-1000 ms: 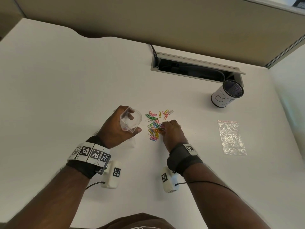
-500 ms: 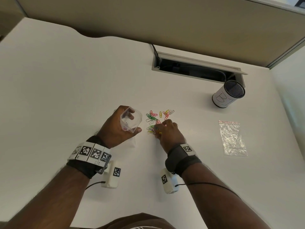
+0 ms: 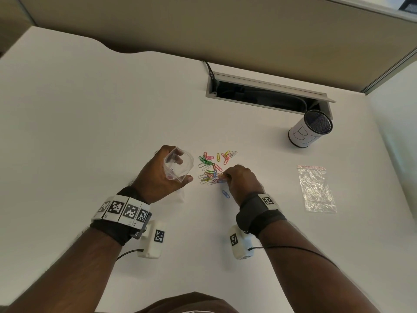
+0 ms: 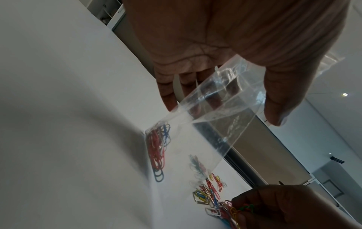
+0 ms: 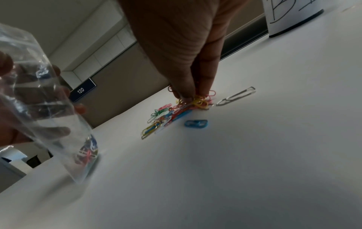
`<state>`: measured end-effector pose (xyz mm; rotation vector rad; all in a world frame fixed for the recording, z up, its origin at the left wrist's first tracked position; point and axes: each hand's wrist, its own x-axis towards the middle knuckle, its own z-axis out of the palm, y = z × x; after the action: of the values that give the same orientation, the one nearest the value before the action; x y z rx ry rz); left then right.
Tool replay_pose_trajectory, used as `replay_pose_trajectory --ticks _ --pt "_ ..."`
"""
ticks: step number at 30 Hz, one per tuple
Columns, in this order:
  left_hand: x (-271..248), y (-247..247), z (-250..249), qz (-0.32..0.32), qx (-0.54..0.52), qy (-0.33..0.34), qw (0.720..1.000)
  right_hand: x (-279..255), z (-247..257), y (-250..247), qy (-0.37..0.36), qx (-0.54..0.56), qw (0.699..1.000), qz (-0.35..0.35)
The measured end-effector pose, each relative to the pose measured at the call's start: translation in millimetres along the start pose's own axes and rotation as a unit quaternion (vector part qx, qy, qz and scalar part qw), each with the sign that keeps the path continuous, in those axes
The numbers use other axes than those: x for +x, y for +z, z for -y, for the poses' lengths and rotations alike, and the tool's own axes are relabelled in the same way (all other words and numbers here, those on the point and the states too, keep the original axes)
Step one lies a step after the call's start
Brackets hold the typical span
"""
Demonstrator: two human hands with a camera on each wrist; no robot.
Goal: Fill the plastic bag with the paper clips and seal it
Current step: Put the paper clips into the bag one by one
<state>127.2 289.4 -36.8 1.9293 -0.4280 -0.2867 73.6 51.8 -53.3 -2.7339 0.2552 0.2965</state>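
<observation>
In the middle of the head view, the left hand is gripping the bag upright, its long axis vertical, mouth opening upward, bottom touching the desk. Some clips are lying in its bottom. Just to the right, the right hand is pinching a bunch from the clips on the desk.

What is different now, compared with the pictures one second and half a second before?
The right hand drew back toward the person, bunching paper clips in its fingers; one blue clip now lies apart. The left hand holds the plastic bag open as before. The spare bag and cup stayed.
</observation>
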Motion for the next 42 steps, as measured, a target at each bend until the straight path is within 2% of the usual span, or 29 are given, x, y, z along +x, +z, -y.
replay_pose_trajectory --ticks 5,10,13,17,22,27,30,36,42 --pt "0 -1 -2 0.002 -0.002 0.001 1.0 2 -7 -16 0.049 0.089 0.994 -0.028" --pt "-1 -2 -5 0.012 0.009 -0.002 1.0 1 -7 -37 0.088 0.218 0.97 -0.069" --pt "-1 -1 -7 0.014 0.009 -0.002 1.0 -1 3 -56 0.077 0.32 0.942 -0.07" --pt "-1 1 -8 0.015 0.004 0.002 1.0 -8 35 -83 0.024 0.411 0.91 -0.051" --pt "0 2 -10 0.016 0.013 0.004 1.0 -18 77 -98 -0.056 0.39 0.919 -0.024" --pt "-1 2 -13 0.012 0.013 0.005 1.0 -22 101 -90 -0.092 0.326 0.94 -0.042" --pt "-1 3 -13 0.01 0.005 -0.005 1.0 -24 109 -83 -0.108 0.274 0.954 -0.051" --pt "0 7 -18 0.032 -0.007 0.003 0.999 -24 121 -71 -0.147 0.183 0.972 -0.026" --pt "-2 5 -26 0.021 -0.013 0.032 0.999 -23 122 -68 -0.16 0.165 0.973 -0.006"
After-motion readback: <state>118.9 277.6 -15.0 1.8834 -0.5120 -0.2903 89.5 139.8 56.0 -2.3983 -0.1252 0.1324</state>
